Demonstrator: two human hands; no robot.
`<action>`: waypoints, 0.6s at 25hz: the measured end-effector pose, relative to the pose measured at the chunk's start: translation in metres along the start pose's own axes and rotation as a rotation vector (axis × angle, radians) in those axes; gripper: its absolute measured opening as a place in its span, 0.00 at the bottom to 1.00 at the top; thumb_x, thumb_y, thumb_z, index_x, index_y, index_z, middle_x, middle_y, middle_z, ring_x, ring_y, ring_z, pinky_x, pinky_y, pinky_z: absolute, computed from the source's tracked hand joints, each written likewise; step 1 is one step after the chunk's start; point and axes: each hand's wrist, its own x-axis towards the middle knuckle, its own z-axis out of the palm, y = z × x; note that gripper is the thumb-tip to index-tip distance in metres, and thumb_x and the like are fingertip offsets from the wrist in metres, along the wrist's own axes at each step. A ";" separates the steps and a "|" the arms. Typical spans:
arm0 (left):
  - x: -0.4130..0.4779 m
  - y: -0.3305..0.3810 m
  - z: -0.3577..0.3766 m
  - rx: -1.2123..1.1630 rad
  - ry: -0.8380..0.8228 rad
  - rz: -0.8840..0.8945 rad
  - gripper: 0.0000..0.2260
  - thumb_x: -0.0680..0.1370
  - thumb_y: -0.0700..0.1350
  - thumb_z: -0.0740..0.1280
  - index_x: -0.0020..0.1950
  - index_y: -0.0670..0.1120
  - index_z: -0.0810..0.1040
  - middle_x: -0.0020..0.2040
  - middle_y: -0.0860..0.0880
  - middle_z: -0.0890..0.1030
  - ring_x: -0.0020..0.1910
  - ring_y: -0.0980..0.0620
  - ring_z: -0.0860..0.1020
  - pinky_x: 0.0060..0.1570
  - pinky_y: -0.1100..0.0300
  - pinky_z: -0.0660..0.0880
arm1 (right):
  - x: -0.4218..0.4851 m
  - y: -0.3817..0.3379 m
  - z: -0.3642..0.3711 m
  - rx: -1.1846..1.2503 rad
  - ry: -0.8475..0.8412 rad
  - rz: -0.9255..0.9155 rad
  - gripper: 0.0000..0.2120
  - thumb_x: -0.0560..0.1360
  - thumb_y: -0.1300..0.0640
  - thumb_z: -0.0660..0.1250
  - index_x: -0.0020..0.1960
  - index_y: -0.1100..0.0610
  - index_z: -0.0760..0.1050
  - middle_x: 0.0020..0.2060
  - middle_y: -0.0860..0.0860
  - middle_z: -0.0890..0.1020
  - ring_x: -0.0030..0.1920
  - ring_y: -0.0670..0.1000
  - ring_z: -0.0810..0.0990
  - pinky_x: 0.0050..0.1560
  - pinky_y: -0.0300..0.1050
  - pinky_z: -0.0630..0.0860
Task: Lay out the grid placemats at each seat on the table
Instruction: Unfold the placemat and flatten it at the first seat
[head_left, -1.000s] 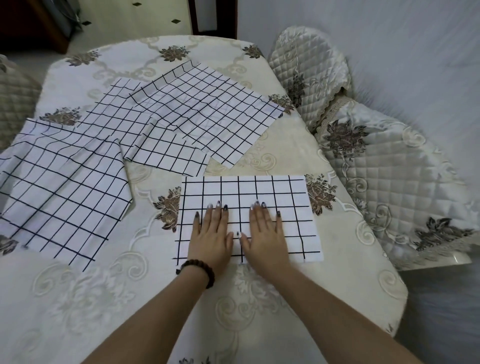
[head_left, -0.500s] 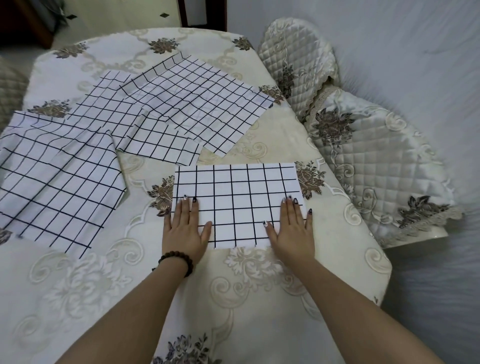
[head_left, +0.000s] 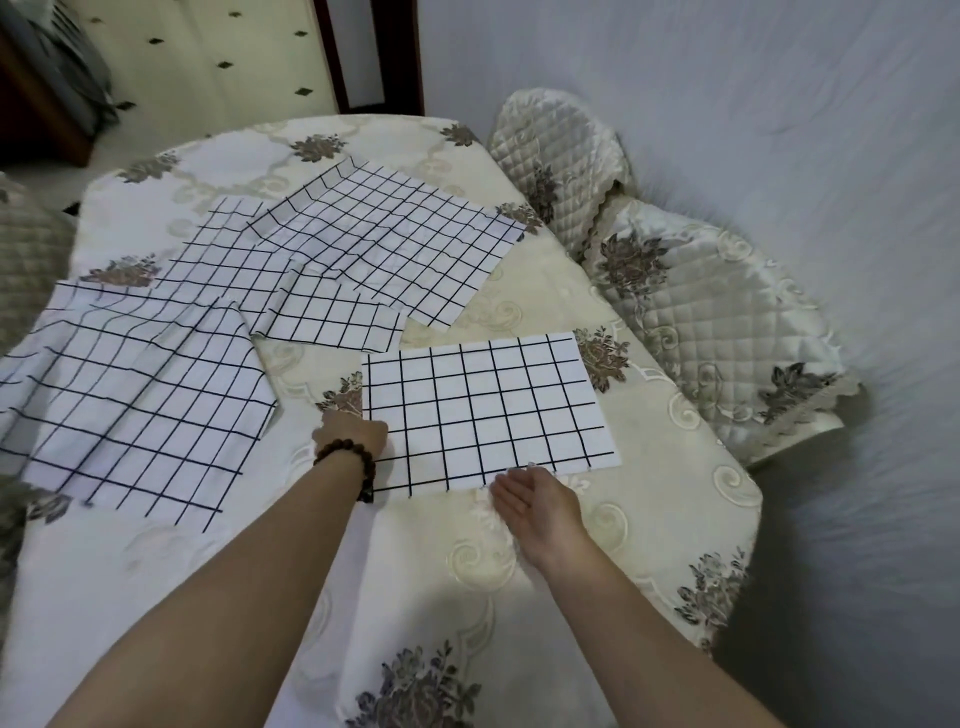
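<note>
Flat on the cream floral tablecloth (head_left: 675, 467), the near grid placemat (head_left: 488, 410) lies in front of me. My left hand (head_left: 353, 436), a bead bracelet on its wrist, grips the mat's left edge, its fingers hidden beneath it. My right hand (head_left: 530, 499) is turned palm up at the mat's near edge, with straight fingertips touching that edge. Three more grid placemats lie loose and partly overlapping: a left placemat (head_left: 130, 400), a middle placemat (head_left: 291, 291) and a far placemat (head_left: 389, 239).
Two chairs in quilted covers stand against the table's right side, a near chair (head_left: 727, 322) and a farther chair (head_left: 556, 150). Another quilted chair (head_left: 26, 260) is at the left edge. A wall runs along the right, and a dark door frame (head_left: 363, 52) is beyond the table.
Both hands have come off the top of the near placemat. The left went to its left edge, and the right turned palm up at its near edge. The view pulled back.
</note>
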 end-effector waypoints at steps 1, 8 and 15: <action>0.002 -0.003 -0.001 0.018 -0.038 0.010 0.20 0.71 0.41 0.66 0.61 0.36 0.71 0.60 0.37 0.76 0.57 0.38 0.75 0.52 0.51 0.74 | -0.003 0.007 0.002 0.005 -0.007 0.052 0.14 0.80 0.58 0.56 0.53 0.68 0.73 0.57 0.64 0.78 0.54 0.60 0.77 0.59 0.51 0.73; -0.011 -0.018 0.000 -0.139 -0.406 -0.029 0.06 0.73 0.38 0.69 0.40 0.36 0.74 0.33 0.42 0.76 0.28 0.47 0.74 0.32 0.57 0.73 | -0.014 0.032 0.018 0.047 -0.022 0.111 0.13 0.79 0.60 0.55 0.53 0.68 0.74 0.56 0.64 0.78 0.55 0.59 0.78 0.58 0.51 0.73; -0.032 -0.031 0.007 -0.378 -0.557 -0.212 0.07 0.71 0.38 0.72 0.41 0.38 0.75 0.30 0.44 0.74 0.29 0.46 0.73 0.37 0.52 0.78 | -0.013 0.040 0.009 0.032 0.124 0.063 0.13 0.76 0.53 0.65 0.55 0.62 0.72 0.50 0.62 0.79 0.50 0.58 0.80 0.55 0.52 0.76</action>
